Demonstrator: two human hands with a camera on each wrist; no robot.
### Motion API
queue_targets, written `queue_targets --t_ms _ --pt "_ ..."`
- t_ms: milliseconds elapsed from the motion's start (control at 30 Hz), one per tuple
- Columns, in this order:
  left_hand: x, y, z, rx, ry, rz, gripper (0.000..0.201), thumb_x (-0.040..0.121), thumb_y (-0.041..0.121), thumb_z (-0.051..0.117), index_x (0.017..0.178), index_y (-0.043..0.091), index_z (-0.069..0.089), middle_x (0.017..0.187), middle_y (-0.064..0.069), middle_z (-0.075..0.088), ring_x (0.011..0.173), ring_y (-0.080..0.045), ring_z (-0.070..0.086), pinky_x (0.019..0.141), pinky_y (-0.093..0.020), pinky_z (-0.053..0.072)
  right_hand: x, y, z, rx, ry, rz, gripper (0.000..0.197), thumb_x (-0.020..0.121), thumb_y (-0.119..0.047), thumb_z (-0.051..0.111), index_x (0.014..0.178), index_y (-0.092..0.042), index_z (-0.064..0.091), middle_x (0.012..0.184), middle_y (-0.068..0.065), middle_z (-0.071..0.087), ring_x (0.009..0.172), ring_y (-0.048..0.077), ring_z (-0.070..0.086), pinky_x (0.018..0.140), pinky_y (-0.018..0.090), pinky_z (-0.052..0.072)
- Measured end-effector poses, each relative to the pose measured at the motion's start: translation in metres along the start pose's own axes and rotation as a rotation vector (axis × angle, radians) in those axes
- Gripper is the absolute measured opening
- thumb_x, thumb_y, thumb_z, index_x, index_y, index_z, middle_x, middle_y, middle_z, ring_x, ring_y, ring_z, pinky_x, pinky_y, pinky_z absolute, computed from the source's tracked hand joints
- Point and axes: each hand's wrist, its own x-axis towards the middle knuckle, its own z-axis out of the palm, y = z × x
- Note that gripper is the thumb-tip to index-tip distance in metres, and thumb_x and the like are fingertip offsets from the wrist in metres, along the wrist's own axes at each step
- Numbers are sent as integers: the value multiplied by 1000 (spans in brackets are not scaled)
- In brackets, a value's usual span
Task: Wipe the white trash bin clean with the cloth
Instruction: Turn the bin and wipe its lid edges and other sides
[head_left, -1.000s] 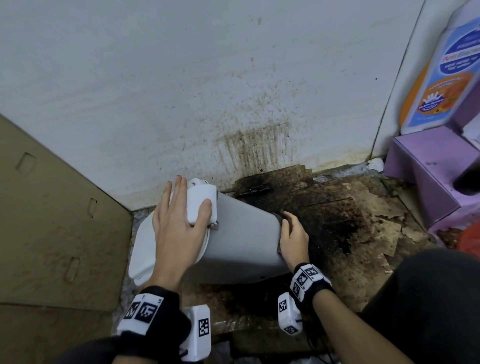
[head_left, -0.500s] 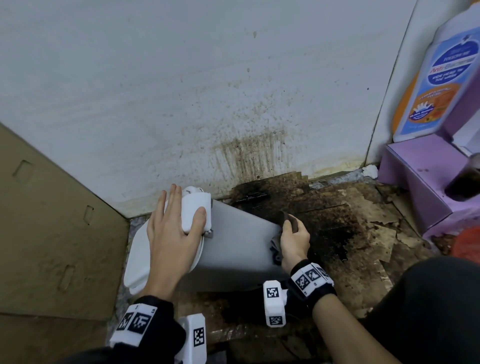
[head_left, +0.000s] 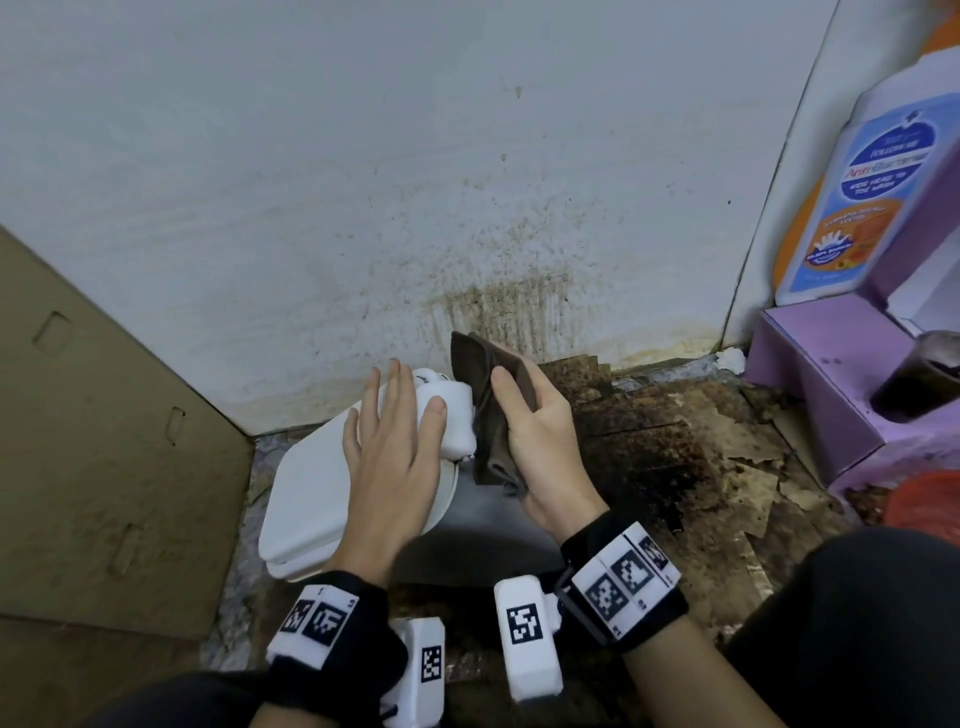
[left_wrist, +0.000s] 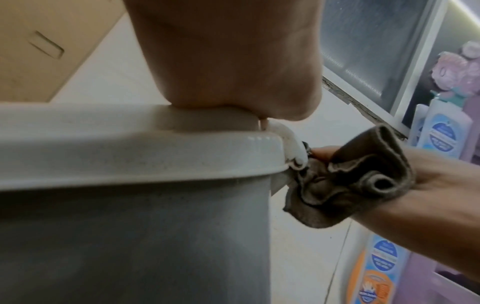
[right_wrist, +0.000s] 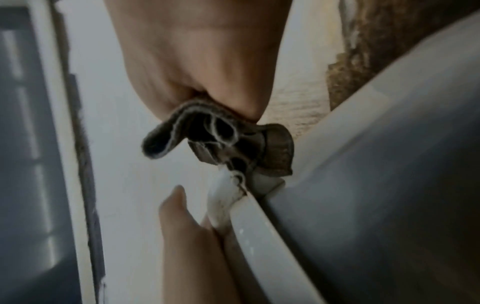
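Cloth (head_left: 488, 410), brown and crumpled, meets smooth white trash bin (head_left: 311, 499) hinge.

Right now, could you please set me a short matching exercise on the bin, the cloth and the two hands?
Things:
1. white trash bin
2. brown cloth
3. left hand
4. right hand

States:
a. grips the cloth
b. lies on its side on the floor
c. bunched against the lid's hinge
d. rests flat on the lid, fingers straight

Pairs: 1-b, 2-c, 3-d, 4-a
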Motion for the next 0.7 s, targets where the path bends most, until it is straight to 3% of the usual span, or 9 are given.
queue_targets --t_ms 67,167,267,333,400,533,633,700 --pt "1 2 7 6 -21 10 85 95 67 1 168 24 10 176 12 2 157 3 -13 129 -44 -1 -4 -3 0 -149 22 -100 26 105 -19 55 128 -22 67 120 -5 74 115 9 68 102 37 55" --pt "-2 8 19 -9 20 69 71 103 55 18 167 23 18 175 13 -1 158 -1 -11 128 -45 4 -11 -5 -4 -361 14 -205 29 106 -22 54 133 -26 63 124 -12 70 117 0 64 103 32 53" --pt "-13 31 20 -479 91 18 67 99 61 30 162 38 29 166 19 26 155 0 11 124 -31 17 -16 -2 -14 -524 35 -276 33 106 -28 54 138 -28 59 133 -16 64 124 -2 58 105 32 52" --pt "-18 43 17 -660 151 36 61 98 56 38 155 34 43 158 20 43 151 -4 28 120 -26 25 -15 -1 -25 -604 61 -310 34 105 -31 54 139 -30 57 135 -16 62 127 0 56 107 33 50" --pt "-19 42 14 -704 199 35 51 98 50 44 146 33 52 149 20 53 146 -8 39 118 -27 31 -14 -3 -38 -649 81 -316 34 105 -31 54 139 -30 56 136 -16 61 127 -2 54 107 27 49" --pt "-14 4 3 -363 254 -30 42 101 47 44 136 29 60 142 13 57 140 -11 40 118 -43 34 -10 -10 -69 -633 151 -262 34 104 -30 56 138 -31 57 130 -17 63 121 -7 55 95 13 48" --pt "-16 -32 -2 -39 228 -217 49 104 49 40 137 18 56 147 -5 52 142 -26 34 118 -51 27 -6 -12 -91 -614 263 -215 34 103 -31 57 137 -28 58 127 -12 65 117 2 59 93 20 47" --pt "-21 -47 -4 -3 137 -385 47 109 47 37 139 14 53 153 -12 45 146 -31 27 119 -54 21 -3 -11 -105 -628 326 -199 34 103 -31 56 136 -24 58 124 -7 66 115 9 60 93 27 47"
